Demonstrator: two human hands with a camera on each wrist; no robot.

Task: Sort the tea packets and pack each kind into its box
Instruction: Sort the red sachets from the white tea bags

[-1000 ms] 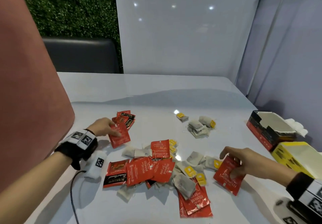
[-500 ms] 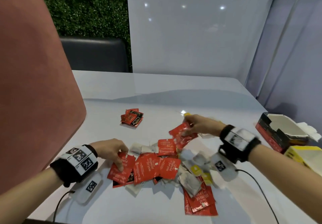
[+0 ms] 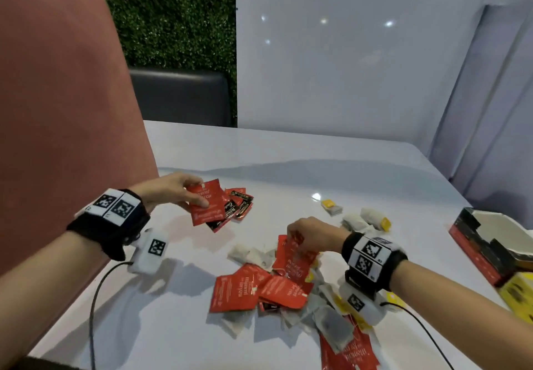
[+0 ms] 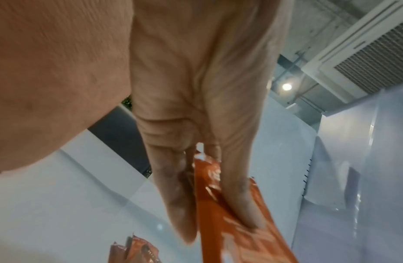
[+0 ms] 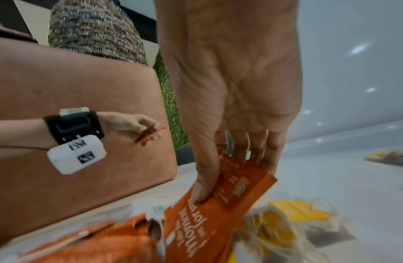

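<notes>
Moved: left hand point(image 3: 170, 189) now carries a red packet point(image 3: 206, 205) to the sorted red stack point(image 3: 236, 206).
Sorting step; right hand point(image 3: 310, 235) pinches another red packet point(image 3: 294, 257) from the mixed pile point(image 3: 288, 292) — next, stack it there.

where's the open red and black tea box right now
In the head view the red and black tea box sits at the table's far right edge, lid open, just behind the yellow box and right of the small pile of yellow-tagged tea bags.

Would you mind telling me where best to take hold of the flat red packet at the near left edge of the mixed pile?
Pinch the red packet by its left edge, coming from the left: that edge lies bare on the table, while its right side is overlapped by another packet.
</notes>
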